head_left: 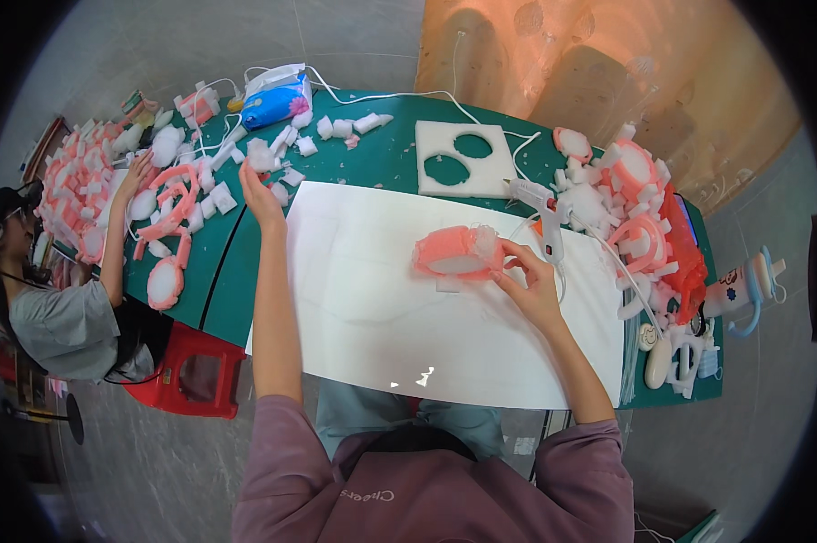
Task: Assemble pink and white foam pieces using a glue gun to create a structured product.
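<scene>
My right hand [533,285] pinches the right end of a pink foam piece [440,246] with a white oval middle, holding it over a large white sheet [363,317]. A tuft of whitish, see-through material sits on that end, near my fingertips. My left hand [262,201] reaches out past the sheet's far left corner, its fingers at a white fluffy foam piece [262,157] that it appears to grip. Behind my right hand, a white glue gun [548,222] stands at the sheet's right side, its cord trailing off.
White foam offcuts [307,146] litter the green table [372,163]. A foam board with two round holes [426,185] lies at the far side. Pink foam pieces [639,167] heap at right. A co-worker's hand [137,172] touches the left heap; a red stool [186,385] stands nearby.
</scene>
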